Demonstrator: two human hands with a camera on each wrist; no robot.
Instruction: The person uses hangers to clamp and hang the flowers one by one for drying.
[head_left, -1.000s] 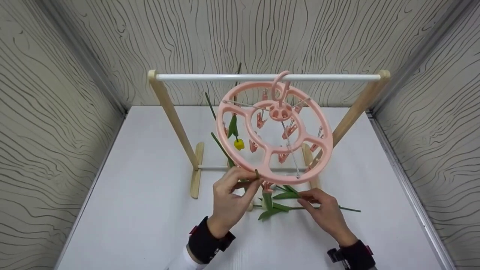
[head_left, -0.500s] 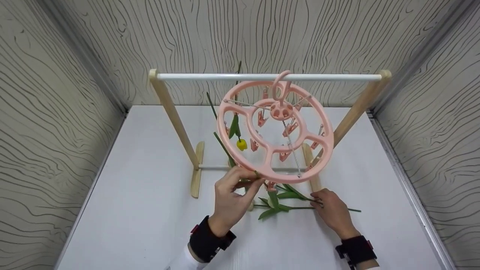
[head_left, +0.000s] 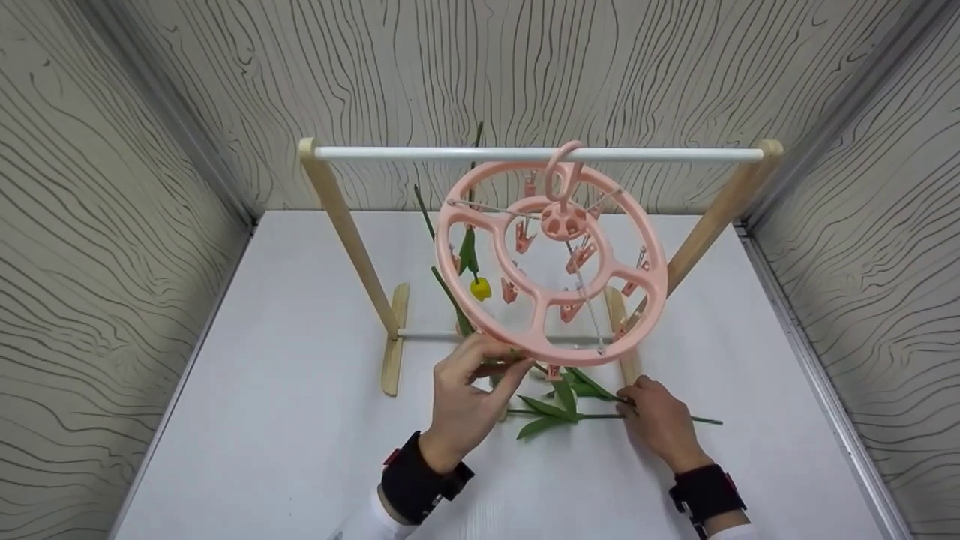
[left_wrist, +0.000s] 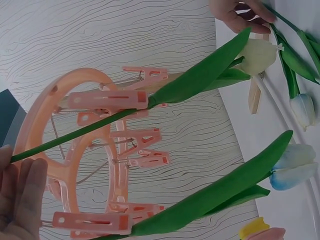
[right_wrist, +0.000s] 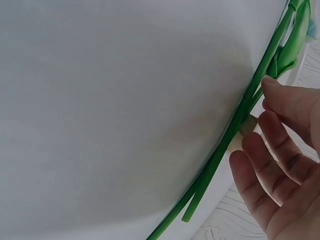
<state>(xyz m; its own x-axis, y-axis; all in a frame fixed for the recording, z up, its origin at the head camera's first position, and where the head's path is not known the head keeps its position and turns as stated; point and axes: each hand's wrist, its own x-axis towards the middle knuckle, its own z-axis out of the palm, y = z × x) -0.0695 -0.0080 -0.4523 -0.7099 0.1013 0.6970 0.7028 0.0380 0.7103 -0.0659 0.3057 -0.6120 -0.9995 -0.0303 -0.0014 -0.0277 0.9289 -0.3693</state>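
My left hand (head_left: 476,394) is at the near rim of a pink round clip hanger (head_left: 538,319). In the left wrist view its thumb and fingers pinch the stem end of a white tulip (left_wrist: 257,56), which hangs flower-down from a pink clothespin (left_wrist: 107,100). Beside it, another clip holds a blue-and-white tulip (left_wrist: 292,167). My right hand (head_left: 660,420) is low at the table, thumb and forefinger pinching a tulip stem (right_wrist: 255,97); its other fingers are loosely bent. A second tulip (head_left: 544,429) lies beside that stem, its stem passing under the hand.
The hanger hooks over a white rod (head_left: 420,154) on a wooden-legged stand (head_left: 341,232). A yellow tulip (head_left: 480,289) hangs at its far left. Several unused clothespins (head_left: 521,238) dangle from the rings. Patterned walls (head_left: 480,75) enclose the white table (head_left: 300,450).
My right hand has moved right, from the leaves of a tulip to its stem. My left hand, with the clipped tulip and clothespin, has shifted slightly right.
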